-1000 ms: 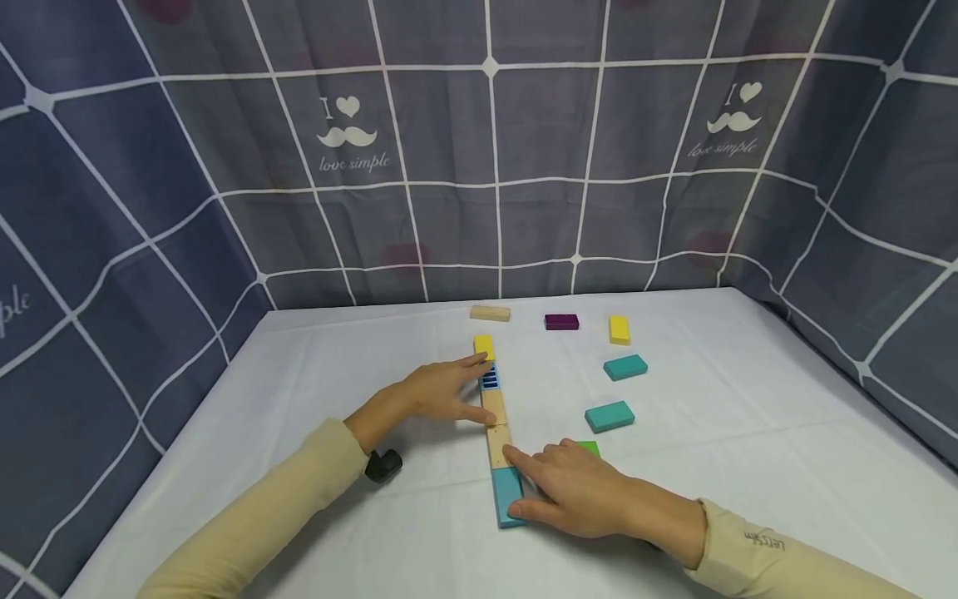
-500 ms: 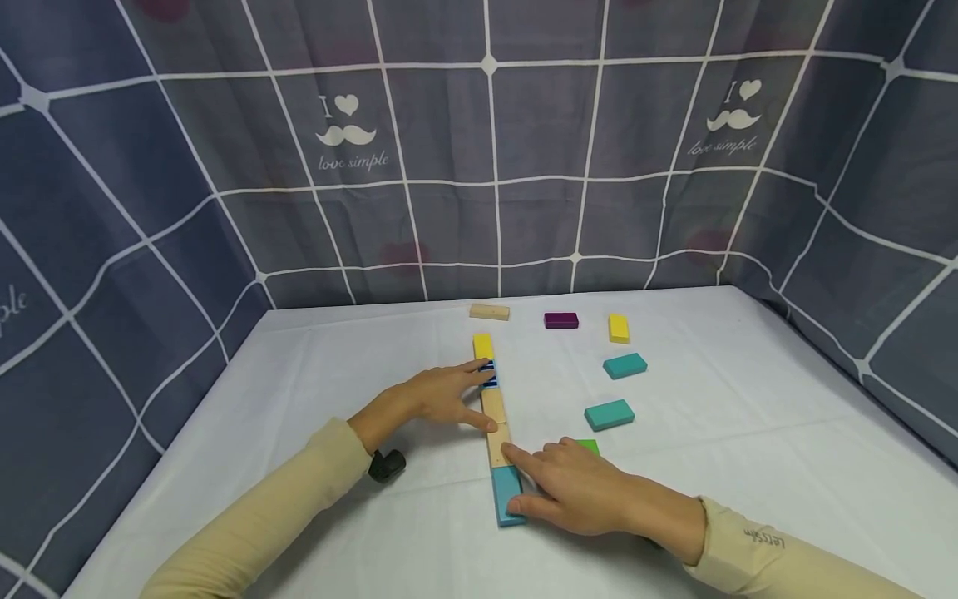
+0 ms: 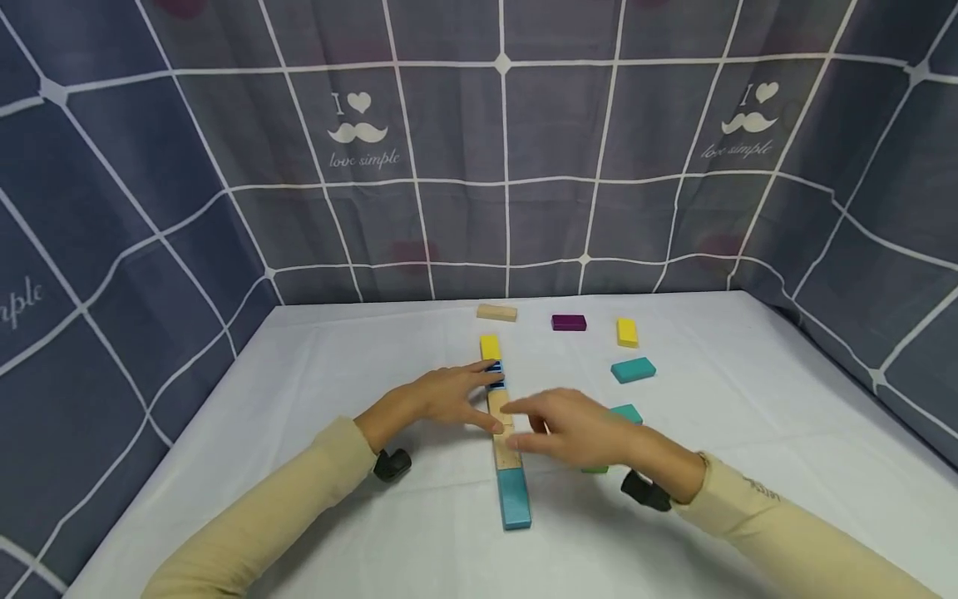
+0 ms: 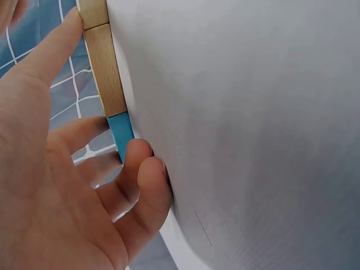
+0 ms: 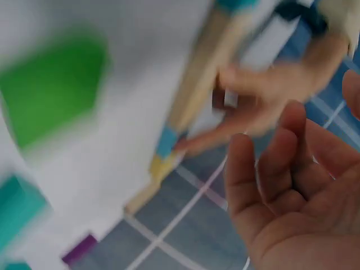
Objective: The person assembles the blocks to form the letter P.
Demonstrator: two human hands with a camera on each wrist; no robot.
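A straight row of flat blocks runs away from me in the head view: a blue block, two plain wooden blocks, a dark-blue block with light stripes and a yellow block. My left hand rests along the row's left side, fingertips over the striped block and thumb at the joint between the wooden ones. In the left wrist view its last fingers bend loosely beside the row. My right hand hovers over the wooden blocks from the right, fingers loosely bent, holding nothing.
Right of the row lie a green block, partly hidden under my right hand, two teal blocks, a yellow block and a purple block. A wooden block lies near the back edge, before a checked curtain.
My right hand has lifted off the near blue and wooden blocks and moved forward along the row. The left hand's fingertips have slid slightly back from the yellow block onto the striped one.
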